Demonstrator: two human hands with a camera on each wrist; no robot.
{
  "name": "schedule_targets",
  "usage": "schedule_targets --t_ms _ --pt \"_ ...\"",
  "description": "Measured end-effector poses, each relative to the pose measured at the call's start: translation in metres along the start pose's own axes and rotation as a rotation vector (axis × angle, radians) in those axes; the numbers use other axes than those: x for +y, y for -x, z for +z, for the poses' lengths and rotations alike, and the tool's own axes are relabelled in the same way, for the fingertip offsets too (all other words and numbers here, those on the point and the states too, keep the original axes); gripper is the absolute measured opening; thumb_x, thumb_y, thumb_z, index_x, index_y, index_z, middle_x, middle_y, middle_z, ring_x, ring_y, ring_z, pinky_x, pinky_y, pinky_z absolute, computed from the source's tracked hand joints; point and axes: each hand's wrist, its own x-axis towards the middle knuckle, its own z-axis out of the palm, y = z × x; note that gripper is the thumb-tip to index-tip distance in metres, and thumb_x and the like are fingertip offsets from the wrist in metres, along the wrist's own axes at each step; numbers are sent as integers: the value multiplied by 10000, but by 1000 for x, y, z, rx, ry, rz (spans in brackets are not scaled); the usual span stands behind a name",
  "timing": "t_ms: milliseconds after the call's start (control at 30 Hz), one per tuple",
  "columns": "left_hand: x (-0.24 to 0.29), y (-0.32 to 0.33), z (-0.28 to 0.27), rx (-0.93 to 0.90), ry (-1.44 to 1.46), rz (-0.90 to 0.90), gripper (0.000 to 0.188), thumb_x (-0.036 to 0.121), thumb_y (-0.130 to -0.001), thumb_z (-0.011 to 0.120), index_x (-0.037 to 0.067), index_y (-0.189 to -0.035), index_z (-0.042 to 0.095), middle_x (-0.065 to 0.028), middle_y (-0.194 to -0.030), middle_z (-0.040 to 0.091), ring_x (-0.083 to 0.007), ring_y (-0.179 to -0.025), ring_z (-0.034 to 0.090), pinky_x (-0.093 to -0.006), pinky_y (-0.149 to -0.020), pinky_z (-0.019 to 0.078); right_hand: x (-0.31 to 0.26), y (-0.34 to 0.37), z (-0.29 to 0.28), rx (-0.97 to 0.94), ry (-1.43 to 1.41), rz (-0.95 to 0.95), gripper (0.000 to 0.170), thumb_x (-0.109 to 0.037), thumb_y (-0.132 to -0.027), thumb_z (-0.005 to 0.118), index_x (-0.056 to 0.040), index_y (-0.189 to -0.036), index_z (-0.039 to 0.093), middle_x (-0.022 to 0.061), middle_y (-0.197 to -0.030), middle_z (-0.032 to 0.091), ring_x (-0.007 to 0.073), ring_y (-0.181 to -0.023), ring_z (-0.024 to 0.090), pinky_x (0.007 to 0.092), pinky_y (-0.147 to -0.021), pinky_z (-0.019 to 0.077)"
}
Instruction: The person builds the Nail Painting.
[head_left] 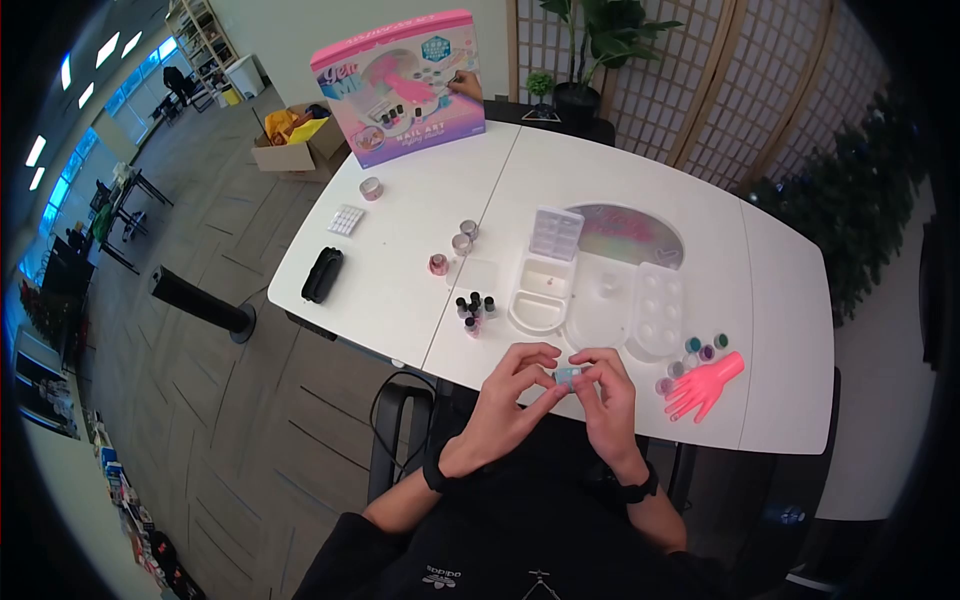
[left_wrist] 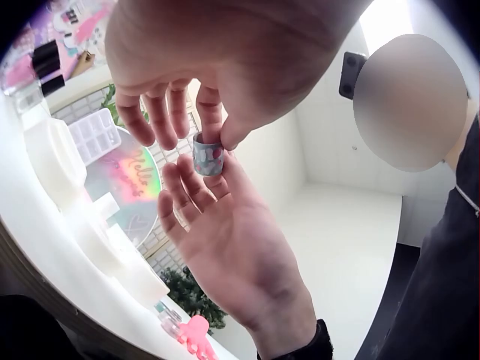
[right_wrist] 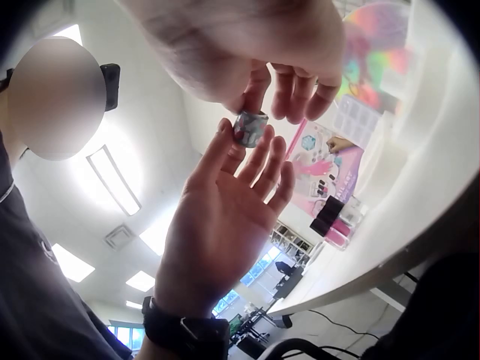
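Between both hands, just off the table's front edge, is a small round jar point(head_left: 567, 377) with a grey-teal mottled pattern. My left hand point(head_left: 515, 395) pinches one end of it with thumb and forefinger. At its other end the thumb and forefinger of my right hand point(head_left: 610, 400) pinch it too. In the left wrist view the jar point(left_wrist: 208, 157) shows pink and pale specks. From the right wrist view, the jar point(right_wrist: 250, 129) sits between the fingertips of the two hands, whose other fingers are loosely bent.
A white nail-art station point(head_left: 600, 320) with trays stands ahead. A pink model hand point(head_left: 705, 387) lies to the right beside several small pots point(head_left: 693, 345). Nail polish bottles point(head_left: 473, 312) cluster to the left. A black case point(head_left: 322, 275) and a large box point(head_left: 405, 95) are farther off.
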Motion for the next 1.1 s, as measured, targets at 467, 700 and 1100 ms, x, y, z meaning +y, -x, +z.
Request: schedule_targets --t_ms 467,700,1100 --pt "-1 -3 -2 -9 -76 135 214 -9 -865 876 43 -1041 765 -171 -1449 614 -318 -1304 655 -418 -1019 586 -4 -6 -2 21 77 -23 171 -84 -1037 727 27 -917 674 112 -1161 707 237 -1046 696 352 -943 538" --pt "-8 -7 -9 6 -180 169 218 -14 -849 880 48 -1030 776 -172 -1454 620 -325 -1279 665 -418 -993 587 -3 -14 -9 -114 -266 207 111 -38 -1051 671 49 -1084 732 87 -1292 654 167 -1176 645 329 -1043 505" --pt "-1 -8 -20 -36 142 -138 212 9 -959 796 41 -1169 793 -138 -1514 585 -260 -1343 635 -396 -1108 525 -2 -9 -1 -64 -82 87 89 -36 -1031 715 22 -1096 732 98 -1274 657 219 -1160 672 351 -1025 522"
